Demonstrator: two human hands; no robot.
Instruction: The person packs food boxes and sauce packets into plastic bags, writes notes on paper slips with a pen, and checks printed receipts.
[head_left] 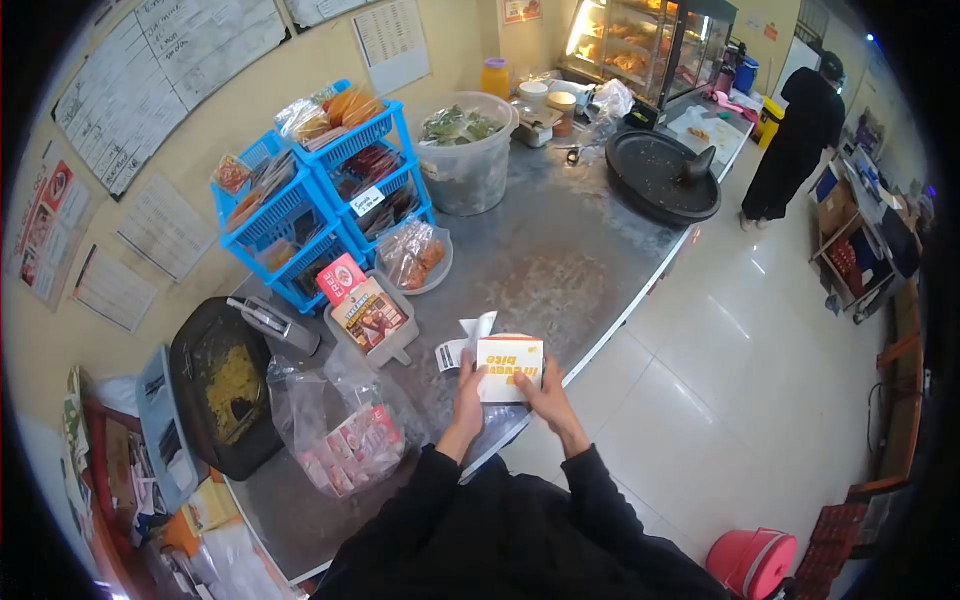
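A white box with yellow lettering (510, 371) is held between both hands at the table's front edge. My left hand (467, 401) grips its left side, and my right hand (550, 403) grips its right side. Just behind the box, a white printed paper slip (468, 343) lies curled on the metal table (560, 240). To the left stands a tray with printed cards (372, 318). A clear plastic bag with small pink-and-white packets (350, 450) rests nearer to me on the left.
Blue stacked baskets (325, 190), a clear bucket (465, 165) and a dark stone mortar (650, 180) stand farther back. A black basin (225, 390) is at the left. Another person (795, 140) stands on the floor at the right, near a pink bucket (752, 562) in the foreground.
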